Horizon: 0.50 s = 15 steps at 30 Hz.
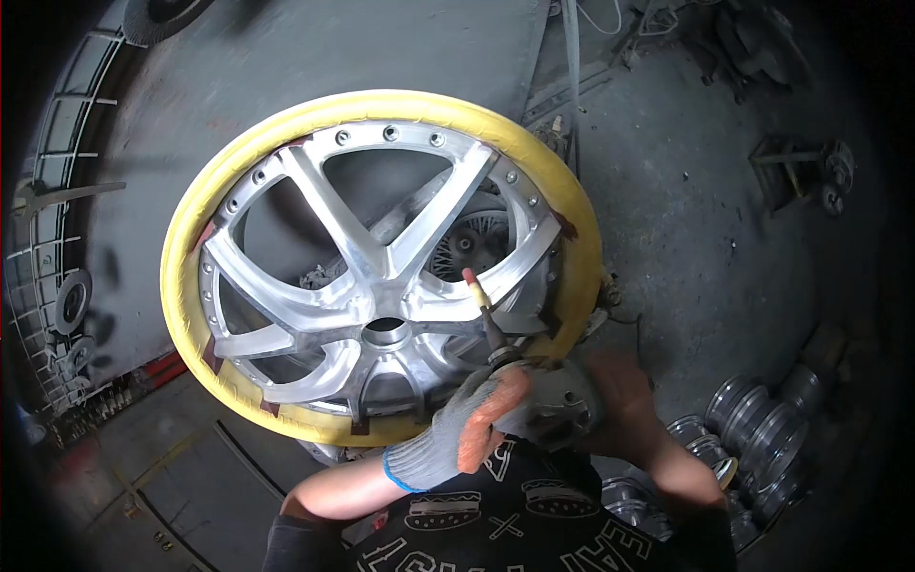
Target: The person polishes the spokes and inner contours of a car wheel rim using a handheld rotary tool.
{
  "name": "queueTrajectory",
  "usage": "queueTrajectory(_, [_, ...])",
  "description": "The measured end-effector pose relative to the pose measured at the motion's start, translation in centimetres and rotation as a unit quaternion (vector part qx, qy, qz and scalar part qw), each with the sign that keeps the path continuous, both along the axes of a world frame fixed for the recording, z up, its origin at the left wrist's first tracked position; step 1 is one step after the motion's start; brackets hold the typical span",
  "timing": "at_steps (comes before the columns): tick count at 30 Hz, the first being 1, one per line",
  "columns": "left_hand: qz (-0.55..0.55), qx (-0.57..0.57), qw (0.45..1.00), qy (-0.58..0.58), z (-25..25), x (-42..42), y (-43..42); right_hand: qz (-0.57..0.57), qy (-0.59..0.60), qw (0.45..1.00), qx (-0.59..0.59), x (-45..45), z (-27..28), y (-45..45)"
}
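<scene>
My left hand (481, 415), in a grey knitted glove with an orange coating, is closed around the front of a rotary die grinder (548, 405). From the tool a thin shaft runs up to a narrow yellow bit with a red tip (477, 290), which shows over a lower right spoke. Beside the grinder's rear end is my right hand (620, 396); motion smears it, so its fingers are unclear. A large silver alloy wheel (386, 286) lies tilted in front of me. Its rim is wrapped in yellow covering (181, 257), with dark reddish patches at the spoke ends.
Through the spokes a smaller multi-spoke wheel part (467, 243) shows below. Several silver rims (762, 429) are stacked at lower right. A wire rack (48, 200) stands along the left. A small metal stand (786, 172) is at the right, and a tire (162, 19) at the upper left.
</scene>
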<state>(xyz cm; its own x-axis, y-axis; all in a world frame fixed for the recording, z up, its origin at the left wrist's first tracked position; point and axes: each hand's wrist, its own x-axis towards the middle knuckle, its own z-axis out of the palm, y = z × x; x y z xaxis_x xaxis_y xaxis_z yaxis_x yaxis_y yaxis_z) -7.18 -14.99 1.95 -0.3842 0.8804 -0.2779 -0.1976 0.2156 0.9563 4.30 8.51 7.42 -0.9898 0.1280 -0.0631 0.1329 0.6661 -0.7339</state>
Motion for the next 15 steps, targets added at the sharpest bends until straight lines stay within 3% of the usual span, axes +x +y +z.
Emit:
queueTrajectory(2, [0.009, -0.004, 1.000, -0.025, 0.0, 0.0, -1.1, -0.001, -0.001, 1.000, 0.002, -0.3, 0.2, -0.9])
queueTrajectory(7, [0.007, 0.003, 0.999, 0.050, -0.9, 0.9, -3.1, 0.020, -0.002, 1.000, 0.002, -0.8, 0.5, -1.7])
queueTrajectory(15, [0.001, 0.059, 0.987, 0.150, 1.0, -0.6, 2.8, -0.019, 0.029, 0.999, 0.033, 0.2, 0.6, 2.3])
